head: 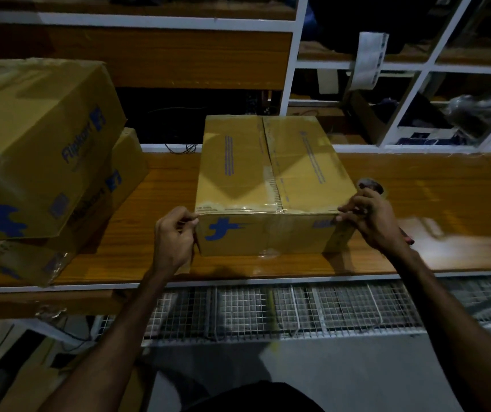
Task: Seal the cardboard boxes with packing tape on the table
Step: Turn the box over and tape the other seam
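A closed cardboard box [271, 173] with a blue logo stands in the middle of the wooden table [431, 209]. Clear tape runs along its top seam and across its near top edge. My left hand [173, 233] is at the box's near left corner, its fingers curled and pinching the tape end there. At the near right corner, my right hand [372, 217] grips a roll of packing tape [370, 185], mostly hidden behind the fingers, with its fingertips against the box's edge.
Two more cardboard boxes [39, 138] are stacked at the table's left end, overhanging the front edge. White shelving [402, 108] with packets stands behind the table. A wire mesh rack [268, 310] lies below the table's front edge.
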A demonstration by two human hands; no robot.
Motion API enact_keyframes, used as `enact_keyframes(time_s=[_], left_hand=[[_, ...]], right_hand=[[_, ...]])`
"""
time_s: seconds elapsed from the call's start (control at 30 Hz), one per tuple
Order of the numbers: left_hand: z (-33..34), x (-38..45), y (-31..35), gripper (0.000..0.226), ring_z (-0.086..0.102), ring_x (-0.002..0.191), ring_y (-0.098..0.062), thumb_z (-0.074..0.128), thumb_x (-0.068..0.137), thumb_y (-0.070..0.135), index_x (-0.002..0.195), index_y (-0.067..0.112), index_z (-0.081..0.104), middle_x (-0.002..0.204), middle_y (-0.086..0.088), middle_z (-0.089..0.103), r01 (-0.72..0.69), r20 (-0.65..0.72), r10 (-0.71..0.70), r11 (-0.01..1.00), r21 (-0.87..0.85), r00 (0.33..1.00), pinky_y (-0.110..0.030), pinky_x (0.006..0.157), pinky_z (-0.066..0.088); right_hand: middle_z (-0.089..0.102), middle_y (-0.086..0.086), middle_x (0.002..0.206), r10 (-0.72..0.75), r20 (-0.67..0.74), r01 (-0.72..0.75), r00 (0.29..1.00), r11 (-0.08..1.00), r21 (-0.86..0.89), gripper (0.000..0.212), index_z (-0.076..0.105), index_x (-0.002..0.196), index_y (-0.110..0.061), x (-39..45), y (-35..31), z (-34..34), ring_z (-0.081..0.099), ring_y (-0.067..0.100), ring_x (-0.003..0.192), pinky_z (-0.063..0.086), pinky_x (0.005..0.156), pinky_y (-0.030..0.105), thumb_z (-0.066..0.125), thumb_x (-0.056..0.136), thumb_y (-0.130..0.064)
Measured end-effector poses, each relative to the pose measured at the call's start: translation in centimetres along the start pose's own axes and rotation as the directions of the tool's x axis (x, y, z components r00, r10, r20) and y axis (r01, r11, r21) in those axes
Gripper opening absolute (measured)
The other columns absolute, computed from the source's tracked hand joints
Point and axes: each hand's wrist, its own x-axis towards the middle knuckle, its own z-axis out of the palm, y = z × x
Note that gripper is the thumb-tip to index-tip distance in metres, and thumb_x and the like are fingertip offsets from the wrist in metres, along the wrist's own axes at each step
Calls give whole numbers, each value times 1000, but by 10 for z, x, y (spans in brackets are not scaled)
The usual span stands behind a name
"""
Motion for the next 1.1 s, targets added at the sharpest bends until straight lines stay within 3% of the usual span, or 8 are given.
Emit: enact_keyframes(time_s=[0.13,0.33,0.43,0.57,0.7,0.83,0.97,1.1], left_hand=[[4,-4,5,14,69,90,-22,69,93,-4,85,7,65,91,-5,71,119,-27,-119,993,12,993,-49,75,60],[10,-11,24,16,67,94,-22,65,96,-4,89,11,65,95,4,68,244,-97,-242,970,4,965,-49,79,60],[14,-12,29,13,65,91,-22,68,98,10,88,15,62,94,1,67,271,-133,-268,963,6,954,-50,78,60],[29,-12,45,23,66,87,-21,72,96,36,86,21,58,90,-1,66,330,-259,-314,944,22,913,-51,75,60],[47,-15,56,22,66,88,-20,71,97,34,88,21,57,91,-1,66,389,-379,-392,917,-88,838,-51,78,60],[60,-10,65,30,52,72,-9,70,99,30,84,11,53,83,-2,57,417,-490,-425,899,-132,761,-33,70,47],[68,-3,68,17,52,82,-17,68,100,23,95,10,56,93,-2,57,515,-539,-501,846,-141,677,-37,77,47],[74,-3,70,23,65,91,-15,64,102,29,116,13,74,100,1,71,545,-525,-595,795,-268,609,-34,78,56]], right_hand=[[58,3,102,56,-28,-54,998,998,41,15,77,92,-16,-4,25,-9,60,25,97,57,80,57,88,83,-21],[56,2,114,62,51,-73,997,965,254,31,76,96,-29,-9,31,-16,61,24,111,60,94,54,73,93,2],[51,1,133,83,-28,-70,996,949,307,33,74,122,-31,-14,22,-10,54,22,127,59,101,50,74,96,-11],[50,8,157,369,-188,-250,910,852,461,54,44,160,-21,-25,1,39,50,19,139,49,113,47,57,109,-34],[54,9,156,536,-291,-285,792,747,600,54,37,164,-14,-28,-19,71,50,19,141,43,115,38,43,114,-35],[68,7,124,669,-268,-347,693,637,689,44,63,138,-16,-25,-28,81,62,27,118,50,99,43,38,114,-44],[61,0,102,710,-198,-441,676,605,663,43,64,123,-19,-22,-23,79,62,26,102,49,88,43,34,114,-48],[59,0,98,659,-170,-528,732,708,469,57,62,125,-17,-23,-9,75,60,25,99,47,89,43,24,111,-57]])
